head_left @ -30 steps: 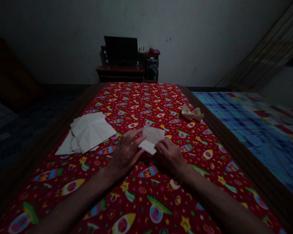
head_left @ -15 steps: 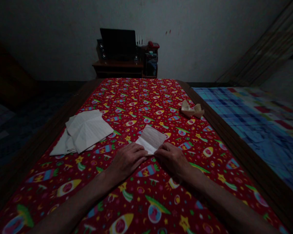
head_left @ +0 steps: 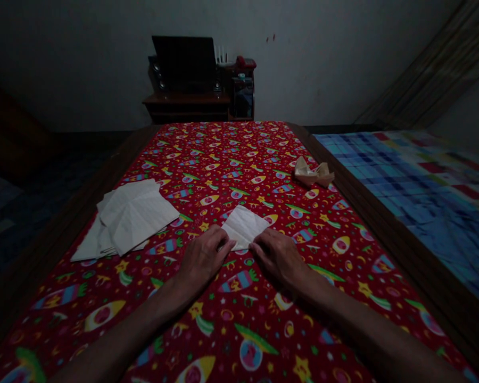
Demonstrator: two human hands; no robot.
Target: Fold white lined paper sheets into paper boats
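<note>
A small folded sheet of white paper (head_left: 245,226) lies on the red cloth in front of me, with a crease running across it. My left hand (head_left: 205,252) pinches its lower left corner, fingers curled and thumb along the near edge. At the lower right side, my right hand (head_left: 277,252) has its thumb and fingers closed on the paper's edge. The fingertips of both hands partly cover those corners.
Left of my hands is a stack of creased paper sheets (head_left: 139,213). A folded tan paper shape (head_left: 313,173) stands near the right edge of the patterned red cloth (head_left: 239,154). Beyond the far end, a dark monitor (head_left: 186,64) sits on a wooden desk (head_left: 187,101).
The paper's raised far part now lies flatter and looks brighter. My left fingers have drawn back slightly to the left. The whole view has shifted a little.
</note>
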